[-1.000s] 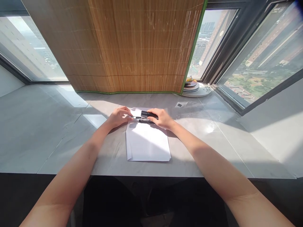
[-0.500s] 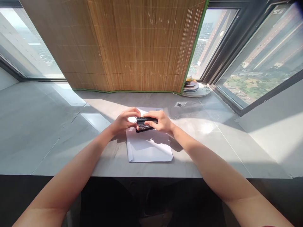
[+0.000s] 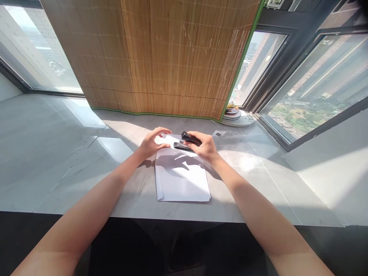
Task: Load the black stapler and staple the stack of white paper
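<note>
A black stapler (image 3: pixel 188 138) is gripped in my right hand (image 3: pixel 204 145), above the upper part of a white paper stack (image 3: pixel 184 180). Its jaws are parted toward the left, the top arm raised off the base. To the left of it, my left hand (image 3: pixel 152 143) is empty, thumb and fingers curved apart with a gap between them and the stapler. The paper lies flat on the grey counter (image 3: pixel 129 199), one lower left edge slightly curled. Shadows of both hands fall across the sheets.
A bamboo blind (image 3: pixel 172 57) with green edging hangs down to the counter's back. Stacked plates (image 3: pixel 235 117) stand at its right corner, by the window frame. A small clear packet (image 3: pixel 219 133) lies right of the stapler. The counter's front edge is near my forearms.
My left hand has come off the stapler and spread its fingers. My right hand has moved the stapler slightly right, and its jaws are wider apart. The camera view has tilted a little.
</note>
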Motion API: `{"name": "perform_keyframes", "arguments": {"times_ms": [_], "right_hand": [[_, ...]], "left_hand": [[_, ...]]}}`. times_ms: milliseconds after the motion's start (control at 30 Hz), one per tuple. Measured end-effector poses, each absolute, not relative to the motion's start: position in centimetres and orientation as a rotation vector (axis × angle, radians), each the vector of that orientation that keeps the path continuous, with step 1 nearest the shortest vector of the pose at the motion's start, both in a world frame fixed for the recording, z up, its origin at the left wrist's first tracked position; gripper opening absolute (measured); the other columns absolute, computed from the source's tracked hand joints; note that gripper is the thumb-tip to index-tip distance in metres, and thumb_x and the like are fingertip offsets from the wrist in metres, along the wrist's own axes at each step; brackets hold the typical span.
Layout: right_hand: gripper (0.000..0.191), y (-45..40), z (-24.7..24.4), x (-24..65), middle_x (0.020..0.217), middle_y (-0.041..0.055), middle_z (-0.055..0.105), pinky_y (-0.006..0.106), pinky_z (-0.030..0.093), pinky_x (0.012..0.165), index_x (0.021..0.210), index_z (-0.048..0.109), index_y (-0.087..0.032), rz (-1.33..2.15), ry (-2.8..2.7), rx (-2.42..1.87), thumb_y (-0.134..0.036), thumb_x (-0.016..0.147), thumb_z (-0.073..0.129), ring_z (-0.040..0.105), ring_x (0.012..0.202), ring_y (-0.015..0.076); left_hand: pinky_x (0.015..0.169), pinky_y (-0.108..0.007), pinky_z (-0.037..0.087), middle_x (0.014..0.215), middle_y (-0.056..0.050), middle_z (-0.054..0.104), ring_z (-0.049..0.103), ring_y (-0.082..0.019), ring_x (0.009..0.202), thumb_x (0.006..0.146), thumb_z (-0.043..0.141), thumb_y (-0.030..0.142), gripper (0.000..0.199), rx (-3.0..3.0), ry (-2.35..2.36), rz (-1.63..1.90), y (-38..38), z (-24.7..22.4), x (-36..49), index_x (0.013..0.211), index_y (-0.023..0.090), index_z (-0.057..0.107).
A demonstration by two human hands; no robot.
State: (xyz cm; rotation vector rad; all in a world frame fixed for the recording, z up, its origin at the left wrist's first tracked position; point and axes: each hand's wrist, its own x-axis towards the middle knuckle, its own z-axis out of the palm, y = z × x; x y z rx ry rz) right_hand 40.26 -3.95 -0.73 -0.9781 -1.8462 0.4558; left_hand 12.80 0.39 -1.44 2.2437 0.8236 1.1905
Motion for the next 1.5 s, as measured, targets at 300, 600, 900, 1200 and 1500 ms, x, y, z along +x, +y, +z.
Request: {"name": "perform_keyframes", "arguments": {"times_ms": [300, 600, 900, 1200, 1500], "right_hand": [[0.045, 0.9, -2.5, 49.0, 0.122, 0.015, 0.081, 0.05, 0.058, 0.109, 0.131, 0.079, -0.017, 0.111, -1.559, -1.357, -0.027, 0.087, 0.075, 0.076, 0.113, 0.0322], [0.04, 0.3, -2.6, 48.4, 0.124, 0.0099, 0.082, 0.044, 0.057, 0.11, 0.125, 0.081, -0.021, 0.215, -1.75, -1.51, -0.022, 0.086, 0.072, 0.076, 0.116, 0.0299], [0.033, -0.6, -1.6, 47.6, 0.114, 0.0066, 0.083, 0.039, 0.056, 0.097, 0.12, 0.078, -0.025, 0.276, -2.012, -1.423, -0.026, 0.088, 0.072, 0.076, 0.105, 0.0278], [0.028, -0.9, -1.1, 47.1, 0.111, 0.0059, 0.082, 0.036, 0.052, 0.092, 0.114, 0.078, -0.026, 0.325, -2.037, -1.441, -0.043, 0.092, 0.072, 0.073, 0.101, 0.0258], [0.045, -1.9, 0.1, 45.8, 0.078, 0.0029, 0.069, 0.032, 0.037, 0.07, 0.073, 0.06, -0.023, 0.291, -2.045, -1.587, -0.062, 0.097, 0.059, 0.058, 0.075, 0.0199]], "left_hand": [[0.118, -0.052, 0.047, 0.139, -0.011, 0.069, 0.059, -0.036, 0.136, 0.085, 0.083, 0.049, 0.042, 2.409, 1.166, 0.755, 2.6, -4.9, 12.4, 0.123, 0.031, 0.079], [0.073, -0.03, 0.052, 0.116, -0.007, 0.072, 0.066, -0.019, 0.09, 0.09, 0.077, 0.04, 0.023, 2.144, 1.07, 0.985, 0.8, -2.1, 12.2, 0.107, 0.024, 0.08], [0.067, -0.027, 0.047, 0.117, -0.005, 0.077, 0.067, -0.016, 0.088, 0.085, 0.071, 0.029, 0.024, 2.039, 1.134, 0.928, 0.8, -2.0, 12.3, 0.104, 0.024, 0.083], [0.09, -0.033, 0.055, 0.115, -0.004, 0.081, 0.072, -0.025, 0.109, 0.08, 0.066, 0.027, 0.027, 1.969, 1.243, 0.904, 1.4, -2.3, 12.1, 0.1, 0.024, 0.084], [0.094, -0.034, 0.057, 0.117, -0.003, 0.082, 0.072, -0.027, 0.112, 0.079, 0.067, 0.031, 0.028, 1.927, 1.23, 0.923, 1.0, -2.1, 12.2, 0.099, 0.026, 0.085]]}}
